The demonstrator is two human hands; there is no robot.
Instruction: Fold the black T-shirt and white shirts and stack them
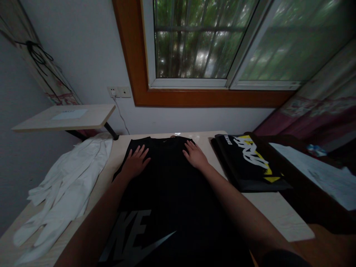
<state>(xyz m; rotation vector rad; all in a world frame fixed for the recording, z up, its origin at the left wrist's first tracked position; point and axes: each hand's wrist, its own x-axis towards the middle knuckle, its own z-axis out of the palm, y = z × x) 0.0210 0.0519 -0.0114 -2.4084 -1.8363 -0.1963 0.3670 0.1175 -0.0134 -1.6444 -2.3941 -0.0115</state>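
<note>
A black shirt [167,185] with grey lettering and a swoosh lies spread on the pale table [271,207], its collar toward the window. My left hand [136,162] rests flat near its left shoulder, fingers spread. Near the right shoulder my right hand [194,154] lies palm down with the fingers apart. Both hands touch the cloth and hold nothing. The shirt's lower end runs out of view at the bottom.
On the right lies a folded stack of dark clothes [236,163] with a white and yellow print. White garments [72,174] are heaped at left, beside a small raised shelf [105,111]. A cord hangs from the wall socket [119,92] behind the table.
</note>
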